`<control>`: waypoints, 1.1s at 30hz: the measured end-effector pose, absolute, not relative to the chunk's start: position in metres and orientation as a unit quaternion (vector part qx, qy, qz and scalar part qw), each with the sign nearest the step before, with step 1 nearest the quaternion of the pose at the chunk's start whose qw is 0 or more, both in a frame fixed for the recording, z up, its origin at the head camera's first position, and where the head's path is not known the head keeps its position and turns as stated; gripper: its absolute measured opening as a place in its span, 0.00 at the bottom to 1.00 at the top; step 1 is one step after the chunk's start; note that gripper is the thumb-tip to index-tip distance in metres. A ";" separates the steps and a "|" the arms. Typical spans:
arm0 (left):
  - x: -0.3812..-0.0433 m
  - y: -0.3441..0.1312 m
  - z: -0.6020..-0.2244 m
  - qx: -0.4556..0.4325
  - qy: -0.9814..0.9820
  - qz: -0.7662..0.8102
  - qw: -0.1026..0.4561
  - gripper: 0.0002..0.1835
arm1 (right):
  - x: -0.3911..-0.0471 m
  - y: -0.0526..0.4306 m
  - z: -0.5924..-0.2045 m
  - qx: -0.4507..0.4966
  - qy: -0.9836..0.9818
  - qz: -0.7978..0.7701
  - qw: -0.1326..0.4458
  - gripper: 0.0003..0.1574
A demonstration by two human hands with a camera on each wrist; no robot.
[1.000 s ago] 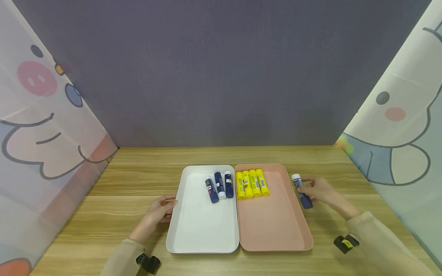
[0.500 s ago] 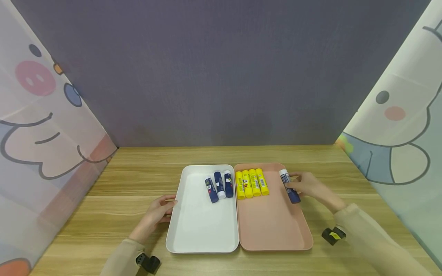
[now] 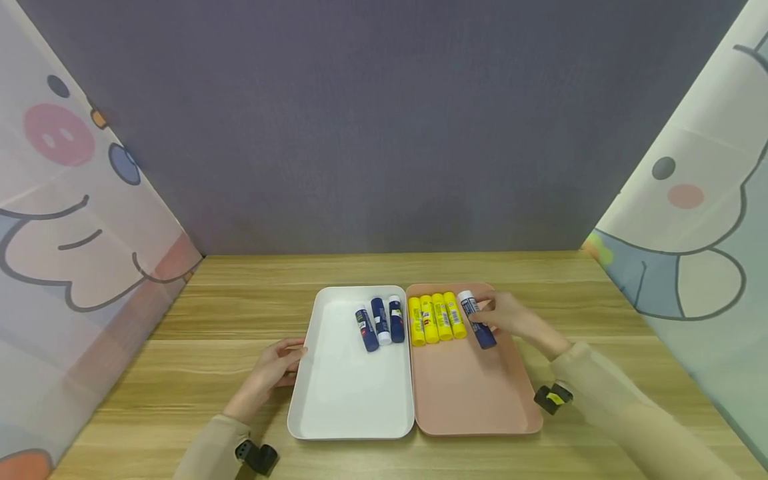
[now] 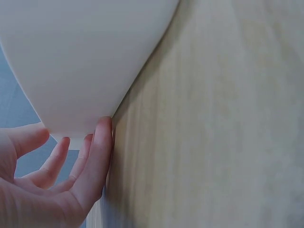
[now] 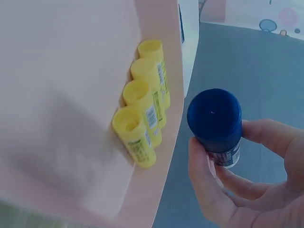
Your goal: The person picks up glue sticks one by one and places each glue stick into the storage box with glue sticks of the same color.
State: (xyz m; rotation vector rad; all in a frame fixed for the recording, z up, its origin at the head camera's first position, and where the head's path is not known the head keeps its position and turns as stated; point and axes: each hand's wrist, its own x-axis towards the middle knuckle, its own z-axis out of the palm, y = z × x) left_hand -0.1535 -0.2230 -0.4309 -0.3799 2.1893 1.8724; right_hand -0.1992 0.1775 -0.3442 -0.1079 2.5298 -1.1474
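My right hand (image 3: 509,315) pinches a navy glue stick with a white cap (image 3: 477,320) between thumb and fingers. In the head view it is over the pink tray (image 3: 474,400), just right of several yellow glue sticks (image 3: 443,318) lying side by side. The right wrist view shows the navy base of the held glue stick (image 5: 214,116) facing the camera. My left hand (image 3: 273,363) touches the left wall of the white tray (image 3: 348,400), its fingertips against the outside in the left wrist view. Three navy glue sticks (image 3: 381,321) lie in that tray's upper right.
Both trays stand side by side on a wood-grain table (image 3: 240,313). A grey-blue panel (image 3: 384,133) rises behind the table. Printed cartoon sheets (image 3: 678,173) flank it on both sides.
My right hand has carried the navy glue stick leftward, from beside the pink tray, across its right rim, to next to the yellow ones. My left hand stays at the white tray.
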 end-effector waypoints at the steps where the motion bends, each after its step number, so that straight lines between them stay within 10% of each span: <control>1: -0.153 -0.223 -0.431 -0.129 0.749 0.639 0.118 0.22 | -0.200 0.175 -0.344 -0.040 0.894 -0.409 0.181 0.34; 33: -0.153 -0.224 -0.431 -0.126 0.753 0.635 0.122 0.23 | -0.208 0.095 -0.347 -0.055 0.879 -0.423 0.215 0.32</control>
